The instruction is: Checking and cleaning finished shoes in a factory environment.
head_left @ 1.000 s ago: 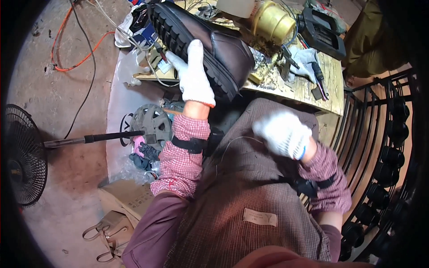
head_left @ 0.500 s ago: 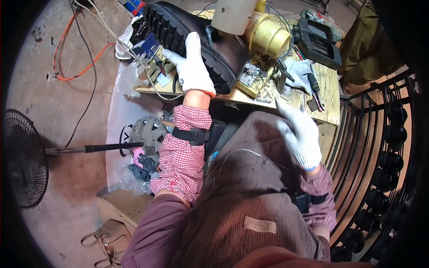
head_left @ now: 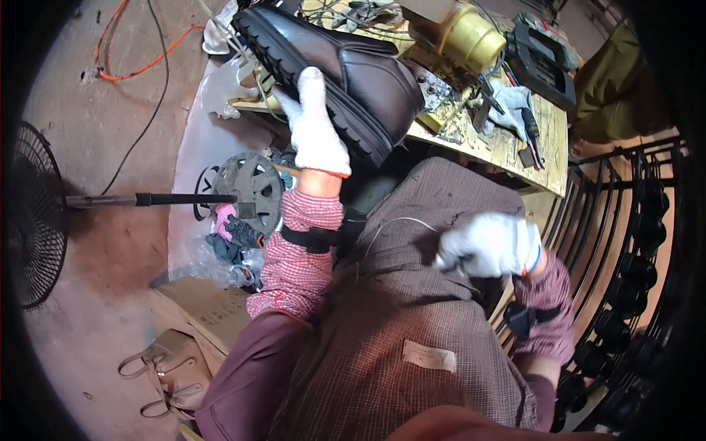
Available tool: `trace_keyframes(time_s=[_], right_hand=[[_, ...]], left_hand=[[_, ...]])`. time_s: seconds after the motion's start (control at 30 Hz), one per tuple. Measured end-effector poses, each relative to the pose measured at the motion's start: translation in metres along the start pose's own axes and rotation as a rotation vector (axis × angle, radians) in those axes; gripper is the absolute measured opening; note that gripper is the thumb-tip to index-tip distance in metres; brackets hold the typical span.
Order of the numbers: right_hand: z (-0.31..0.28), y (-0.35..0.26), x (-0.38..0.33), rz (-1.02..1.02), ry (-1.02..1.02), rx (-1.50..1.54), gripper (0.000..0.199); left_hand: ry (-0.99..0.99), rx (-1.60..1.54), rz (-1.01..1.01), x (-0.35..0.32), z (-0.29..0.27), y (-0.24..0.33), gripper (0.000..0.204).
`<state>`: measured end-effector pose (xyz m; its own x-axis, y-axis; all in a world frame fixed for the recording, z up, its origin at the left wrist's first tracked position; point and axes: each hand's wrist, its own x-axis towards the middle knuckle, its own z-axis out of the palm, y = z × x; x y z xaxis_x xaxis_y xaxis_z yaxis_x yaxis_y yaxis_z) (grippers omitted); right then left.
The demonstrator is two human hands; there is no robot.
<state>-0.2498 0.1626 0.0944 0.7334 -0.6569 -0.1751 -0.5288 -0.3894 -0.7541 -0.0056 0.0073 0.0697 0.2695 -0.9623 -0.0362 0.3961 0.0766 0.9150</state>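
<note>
A dark brown leather boot with a thick black lugged sole lies on its side at the front of the workbench. In a white knit glove, my left hand grips the boot by its sole, thumb along the tread; its other fingers are partly hidden. My right hand, gloved as well, hovers over the brown checked apron on my lap. Its fingers are curled in, and what they hold, if anything, does not show. A thin pale thread curves across the apron to the left of that hand.
Behind the boot, the wooden workbench bears a yellow cylindrical machine part, a rag and a black tray-like frame. A black rack with dark round items stands right. A fan, carton and bag are left.
The boot has come nearer and turned so more of its leather upper shows, still in my left hand. My right hand has moved down from the bench edge to my lap, its fingers now curled.
</note>
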Motion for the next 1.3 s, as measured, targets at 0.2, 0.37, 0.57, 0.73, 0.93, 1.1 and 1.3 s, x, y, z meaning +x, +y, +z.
trace_keyframes(time_s=[0.2, 0.37, 0.57, 0.73, 0.93, 1.1, 1.3], right_hand=[[0.061, 0.012, -0.062, 0.371, 0.532, 0.188, 0.023], [0.064, -0.001, -0.058, 0.461, 0.813, 0.490, 0.040], [0.036, -0.001, -0.030, 0.226, 1.089, 0.692, 0.050], [-0.043, -0.006, 0.030, -0.017, 1.244, 0.280, 0.067], [-0.029, 0.027, 0.067, -0.184, 1.129, -0.222, 0.050], [0.042, -0.035, 0.058, -0.081, 0.802, -0.435, 0.049], [0.134, 0.012, -0.024, 0.066, 0.692, 0.648, 0.038]], left_hand=[[-0.283, -0.340, -0.239, -0.008, -0.036, -0.021, 0.079], [-0.393, -0.083, -1.033, -0.058, -0.027, -0.009, 0.075], [-0.641, -0.485, -1.128, -0.080, -0.060, -0.037, 0.071], [-0.702, -0.427, -1.223, -0.083, -0.060, -0.037, 0.063], [-0.718, -0.693, -1.213, -0.042, -0.070, -0.043, 0.053], [-0.703, -0.942, -1.120, -0.106, -0.022, -0.106, 0.045], [-0.776, -1.211, -0.972, 0.049, -0.001, -0.117, 0.036]])
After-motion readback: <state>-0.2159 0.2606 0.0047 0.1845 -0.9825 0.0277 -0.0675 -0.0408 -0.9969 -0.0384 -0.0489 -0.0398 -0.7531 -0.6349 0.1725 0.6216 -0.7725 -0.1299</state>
